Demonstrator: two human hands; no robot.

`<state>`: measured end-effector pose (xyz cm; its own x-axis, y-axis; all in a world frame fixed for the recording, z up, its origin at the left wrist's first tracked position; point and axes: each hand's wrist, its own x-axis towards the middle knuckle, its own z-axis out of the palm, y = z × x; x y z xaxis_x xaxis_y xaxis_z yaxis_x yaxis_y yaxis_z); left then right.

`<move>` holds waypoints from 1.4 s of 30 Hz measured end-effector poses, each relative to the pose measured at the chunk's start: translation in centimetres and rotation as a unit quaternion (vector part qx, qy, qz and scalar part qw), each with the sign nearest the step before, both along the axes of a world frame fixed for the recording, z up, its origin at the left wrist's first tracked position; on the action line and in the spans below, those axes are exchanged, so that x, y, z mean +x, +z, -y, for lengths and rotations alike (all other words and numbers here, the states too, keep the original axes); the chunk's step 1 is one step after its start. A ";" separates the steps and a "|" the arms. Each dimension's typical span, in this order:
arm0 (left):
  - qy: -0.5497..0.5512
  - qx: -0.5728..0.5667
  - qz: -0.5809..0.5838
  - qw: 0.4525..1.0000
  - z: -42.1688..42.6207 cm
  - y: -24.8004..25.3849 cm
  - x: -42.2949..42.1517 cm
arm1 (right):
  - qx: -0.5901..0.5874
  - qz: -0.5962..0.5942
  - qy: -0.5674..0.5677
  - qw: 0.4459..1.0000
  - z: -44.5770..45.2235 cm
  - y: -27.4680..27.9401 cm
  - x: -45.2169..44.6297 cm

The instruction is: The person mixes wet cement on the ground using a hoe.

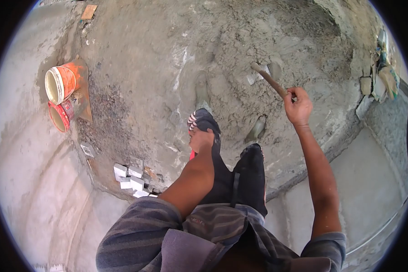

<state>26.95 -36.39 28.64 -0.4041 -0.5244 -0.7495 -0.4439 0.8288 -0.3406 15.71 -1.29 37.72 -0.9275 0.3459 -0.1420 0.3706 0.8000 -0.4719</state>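
My right hand is closed around a wooden handle that slants up and left over wet grey mortar. A pale, flat, blade-like piece shows beside the far end of the handle; how they join is hidden. My left hand is wrapped on the black trouser leg at my left knee, beside its white stripes. Some of its fingers are hidden. Below, my mud-coated boots, the left boot and the right boot, stand in the mortar.
At the left, an orange bucket and a red bucket lie tipped beside a board. Several pale blocks are piled at the lower left. Bags and debris lie along the right edge. Concrete floor surrounds the mortar.
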 end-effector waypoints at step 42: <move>-0.020 -0.023 0.043 0.999 0.2 -0.1 0.6 | -0.016 0.012 -0.021 1.000 -6.0 -1.0 8.2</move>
